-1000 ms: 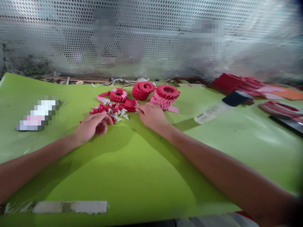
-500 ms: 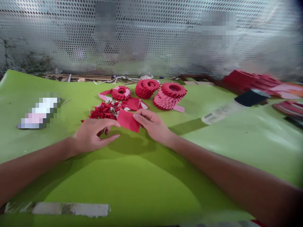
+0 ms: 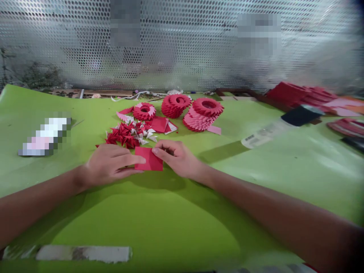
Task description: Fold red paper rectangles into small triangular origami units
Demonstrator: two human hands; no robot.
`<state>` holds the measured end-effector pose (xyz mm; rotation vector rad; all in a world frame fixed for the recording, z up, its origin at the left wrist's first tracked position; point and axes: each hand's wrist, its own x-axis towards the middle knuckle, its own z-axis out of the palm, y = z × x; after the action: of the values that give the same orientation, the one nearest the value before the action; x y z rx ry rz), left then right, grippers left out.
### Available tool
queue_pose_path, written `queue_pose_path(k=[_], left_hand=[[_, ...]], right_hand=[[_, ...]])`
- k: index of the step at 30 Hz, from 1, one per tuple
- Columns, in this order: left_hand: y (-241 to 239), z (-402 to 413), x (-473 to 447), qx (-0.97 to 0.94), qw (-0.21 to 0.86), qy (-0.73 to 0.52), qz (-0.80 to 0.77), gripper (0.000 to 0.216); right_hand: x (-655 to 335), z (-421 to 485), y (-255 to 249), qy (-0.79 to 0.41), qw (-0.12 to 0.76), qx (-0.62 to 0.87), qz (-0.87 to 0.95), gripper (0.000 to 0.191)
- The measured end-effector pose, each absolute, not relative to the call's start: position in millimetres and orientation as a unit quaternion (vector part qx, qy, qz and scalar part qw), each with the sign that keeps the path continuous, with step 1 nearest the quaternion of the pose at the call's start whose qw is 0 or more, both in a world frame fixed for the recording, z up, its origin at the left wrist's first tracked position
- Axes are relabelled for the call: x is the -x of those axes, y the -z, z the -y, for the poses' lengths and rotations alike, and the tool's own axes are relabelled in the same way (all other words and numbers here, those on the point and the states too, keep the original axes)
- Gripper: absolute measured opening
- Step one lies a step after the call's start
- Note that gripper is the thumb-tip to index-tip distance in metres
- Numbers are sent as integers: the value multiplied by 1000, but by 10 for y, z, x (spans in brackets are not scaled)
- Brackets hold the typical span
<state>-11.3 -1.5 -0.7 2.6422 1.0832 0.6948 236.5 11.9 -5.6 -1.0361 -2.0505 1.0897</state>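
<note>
Taking the heap of folded red and white paper pieces (image 3: 123,133) on the green worktop (image 3: 136,227) as landmark. Found a red paper sheet (image 3: 152,164) just in front of the heap and slightly to its right, held from both sides. Cannot tell whether resting on the worktop or lifted off.

Observed the left hand (image 3: 109,163) in front of the heap, with index laid across the sheet's face and thumb along its lower edge, fingers nearly together on its left side. Observed the right hand (image 3: 180,159) to the front right of the heap, with fingers pinched on the sheet's upper right part, thumb on top.

Immediately right of the heap, recorded a red paper stack (image 3: 159,124). Behind and to the right, noted in turn a red-and-pink origami ring (image 3: 140,116), a red origami cylinder (image 3: 173,110) and a pink origami cylinder (image 3: 196,120) with a red top.

Checked for writing. Well right of the heap, found a clear bottle (image 3: 264,132) with a dark cap (image 3: 301,115), bearing small dark print; illegible at this size. Well left, found a slab-shaped object (image 3: 47,135) masked by pixel blocks; unreadable. Beyond the heap, found two pixelated patches (image 3: 258,34) on the perforated metal sheet (image 3: 182,49); likewise unreadable.
</note>
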Motion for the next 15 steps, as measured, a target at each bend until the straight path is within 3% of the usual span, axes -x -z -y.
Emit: queue_pose_path(k=[9, 15], left_hand=[[3, 44, 90, -901, 84, -292, -311, 22], [-30, 46, 16, -823, 175, -401, -363, 17]], right_hand=[[-2355, -115, 52, -408, 285, 400, 770, 32], [-2327, -101, 33, -338, 349, 388, 783, 24]])
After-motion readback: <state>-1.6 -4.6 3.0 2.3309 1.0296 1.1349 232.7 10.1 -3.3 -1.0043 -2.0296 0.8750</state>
